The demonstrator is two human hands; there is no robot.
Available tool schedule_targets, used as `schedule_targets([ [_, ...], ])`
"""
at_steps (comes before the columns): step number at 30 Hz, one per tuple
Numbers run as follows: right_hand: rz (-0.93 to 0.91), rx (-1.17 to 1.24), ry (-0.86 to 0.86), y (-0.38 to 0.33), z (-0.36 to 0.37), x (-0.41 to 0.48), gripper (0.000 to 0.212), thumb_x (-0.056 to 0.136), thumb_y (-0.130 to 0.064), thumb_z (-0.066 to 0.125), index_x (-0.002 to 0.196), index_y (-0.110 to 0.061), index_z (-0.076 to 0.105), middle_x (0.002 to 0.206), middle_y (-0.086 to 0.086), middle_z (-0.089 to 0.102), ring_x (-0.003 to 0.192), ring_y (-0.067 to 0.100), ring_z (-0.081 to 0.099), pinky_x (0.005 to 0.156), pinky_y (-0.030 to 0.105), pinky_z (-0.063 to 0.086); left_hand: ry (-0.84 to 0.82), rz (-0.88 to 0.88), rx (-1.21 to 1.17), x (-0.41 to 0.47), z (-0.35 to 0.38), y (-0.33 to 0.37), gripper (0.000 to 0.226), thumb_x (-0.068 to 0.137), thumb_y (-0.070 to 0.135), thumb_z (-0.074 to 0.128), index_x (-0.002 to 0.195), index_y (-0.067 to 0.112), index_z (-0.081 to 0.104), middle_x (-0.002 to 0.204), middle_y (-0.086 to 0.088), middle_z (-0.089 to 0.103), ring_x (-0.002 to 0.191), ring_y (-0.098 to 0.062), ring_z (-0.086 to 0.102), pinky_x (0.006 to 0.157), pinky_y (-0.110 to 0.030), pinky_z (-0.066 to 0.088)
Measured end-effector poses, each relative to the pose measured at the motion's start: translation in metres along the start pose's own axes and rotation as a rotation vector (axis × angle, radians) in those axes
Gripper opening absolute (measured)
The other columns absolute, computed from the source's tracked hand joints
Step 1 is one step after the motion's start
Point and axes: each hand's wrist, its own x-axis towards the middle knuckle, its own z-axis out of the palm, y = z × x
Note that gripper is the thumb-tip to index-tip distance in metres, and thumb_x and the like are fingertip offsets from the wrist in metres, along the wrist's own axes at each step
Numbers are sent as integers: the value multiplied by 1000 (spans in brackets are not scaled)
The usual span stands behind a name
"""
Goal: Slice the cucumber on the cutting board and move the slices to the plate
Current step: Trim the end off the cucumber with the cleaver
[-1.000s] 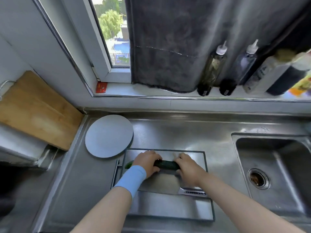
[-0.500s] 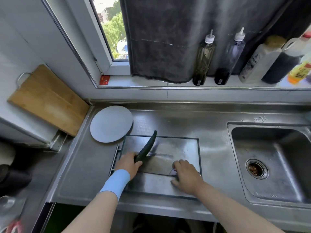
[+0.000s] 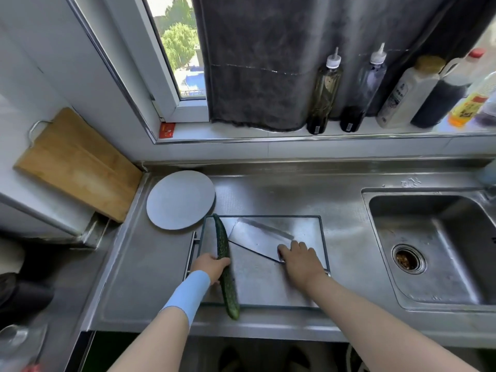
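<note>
While the cucumber (image 3: 222, 242) is gripped at mid-length by the curled fingers of the left hand (image 3: 210, 265), it is held uncut along the left edge of the board (image 3: 268, 283), its near tip projecting past the front edge and its far tip just beside the plate (image 3: 180, 200). The cleaver (image 3: 257, 238) is held at its handle end by the right hand (image 3: 302, 261), fingers curled over it; the blade is laid broad face up across the far half of the board. The board is set on the tabletop (image 3: 281, 191).

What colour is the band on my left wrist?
The wristband is light blue; the head view, the only one here, shows it clearly.
</note>
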Motion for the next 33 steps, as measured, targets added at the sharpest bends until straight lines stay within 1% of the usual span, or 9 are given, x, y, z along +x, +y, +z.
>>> schedule_targets([
  [2, -12, 79, 46, -19, -5, 1, 41, 98, -31, 47, 137, -20, 42, 133, 11, 46, 121, 31, 42, 94, 39, 36, -51, -90, -212, 1, 4, 2, 21, 85, 23, 70, 89, 5, 61, 95, -15, 68, 82, -30, 67, 66, -39, 60],
  [5, -50, 512, -76, -64, -17, -3, 62, 95, -58, 47, 143, -19, 46, 134, 7, 52, 121, 23, 51, 98, 36, 41, -79, -211, -494, -1, 11, 3, 18, 86, 15, 69, 90, 0, 60, 92, -19, 68, 79, -33, 68, 53, -36, 58],
  [7, -75, 588, -191, -88, -15, -1, 67, 91, -58, 56, 144, -18, 46, 133, 6, 52, 119, 23, 54, 96, 33, 42, -91, -246, -578, -2, 17, 1, 17, 86, 14, 68, 90, -1, 61, 89, -20, 69, 77, -34, 69, 54, -37, 57],
  [10, -103, 430, -220, -99, -5, 5, 46, 93, -28, 61, 135, -16, 50, 125, 12, 47, 117, 34, 52, 97, 41, 45, -152, -259, -692, -4, 20, 2, 15, 88, 8, 67, 88, -4, 58, 86, -21, 67, 72, -36, 68, 48, -38, 56],
  [12, -104, 413, -203, -94, -1, 10, 40, 93, -15, 57, 132, -14, 51, 122, 14, 46, 116, 35, 50, 97, 42, 44, -169, -227, -543, -3, 17, 1, 17, 91, 13, 64, 90, -3, 57, 81, -19, 67, 65, -35, 69, 52, -40, 58],
  [15, -124, 348, -141, -82, 0, 14, 50, 93, -12, 57, 141, -16, 46, 129, 13, 46, 121, 31, 44, 99, 37, 39, -16, 76, 164, 2, 3, 1, 22, 90, 29, 57, 82, 9, 61, 74, -7, 68, 64, -26, 68, 63, -32, 56],
  [18, -165, 307, -113, -73, 1, 18, 55, 91, -12, 59, 143, -22, 46, 125, 11, 48, 118, 30, 43, 97, 40, 40, 153, 513, 475, 8, -5, 5, 14, 87, 33, 58, 94, 21, 61, 94, 3, 61, 92, -18, 58, 79, -29, 48],
  [21, -177, 288, -92, -69, 5, 21, 57, 90, -13, 59, 144, -25, 47, 122, 10, 50, 114, 31, 44, 94, 40, 40, -13, 797, 768, 21, 2, 4, 40, 81, 38, 63, 119, 28, 55, 118, 5, 53, 115, -17, 43, 99, -30, 37],
  [33, -136, 231, 30, -46, 11, 7, 40, 93, -19, 60, 133, -20, 58, 122, 6, 54, 115, 27, 47, 93, 36, 39, -128, 700, 1139, 26, -6, 10, 38, 90, 37, 59, 126, 29, 53, 120, 2, 56, 107, -21, 54, 84, -32, 48],
])
